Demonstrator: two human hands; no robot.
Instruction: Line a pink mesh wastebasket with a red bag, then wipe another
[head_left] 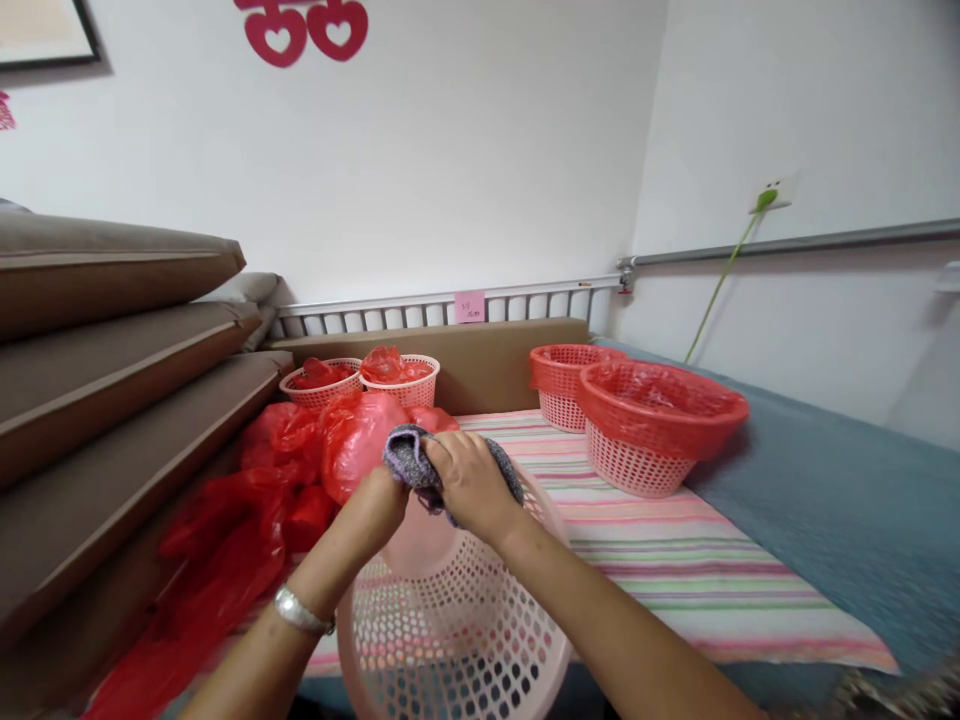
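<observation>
A bunched grey cloth with a purple edge (pixel 409 455) is gripped between my hands above a pale pink perforated plastic basket (pixel 457 620). My right hand (pixel 469 480) presses over the cloth with its fingers curled round it. Under the cloth's left end, my left hand (pixel 381 495) is closed, its fingers mostly hidden by the fabric. The basket is tilted in front of me, below both hands, and its holed wall shows between my forearms. Whether the left fingers also touch its rim, I cannot tell.
Red plastic bags (pixel 247 530) lie heaped at left beside stacked brown cushions (pixel 112 370). Two small pink baskets (pixel 401 370) with red bags stand behind. At right, red-lined baskets (pixel 637 465) stand on a striped cloth (pixel 697 570). A radiator (pixel 420 318) runs along the wall.
</observation>
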